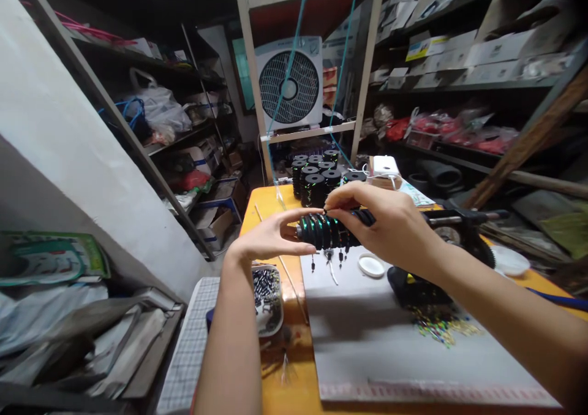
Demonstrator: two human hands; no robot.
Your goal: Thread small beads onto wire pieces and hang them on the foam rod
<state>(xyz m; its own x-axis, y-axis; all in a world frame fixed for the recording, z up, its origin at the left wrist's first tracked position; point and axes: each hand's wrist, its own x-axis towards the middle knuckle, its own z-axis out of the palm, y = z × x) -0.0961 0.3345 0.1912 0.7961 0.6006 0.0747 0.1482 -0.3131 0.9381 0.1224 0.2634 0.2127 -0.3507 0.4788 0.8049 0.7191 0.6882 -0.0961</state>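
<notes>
A row of black foam spools (321, 231) wound with shiny green line is mounted on a rod above the table. My left hand (271, 237) is closed around its left end, index finger on top and another finger below. My right hand (386, 219) pinches a tiny dark piece at the top of the row, near my left index fingertip; what it is, I cannot make out. Short lines with small black weights (340, 257) dangle beneath the spools. On the right the row runs behind my right hand toward a black winding machine (459, 240).
Behind the row stand several finished black spools (315, 185). A tub (275, 326) of small dark tubes sits at the left. A white lid (371, 266) and a colourful bead pile (443, 329) lie on the white board (367, 354). A box fan (289, 87) stands beyond.
</notes>
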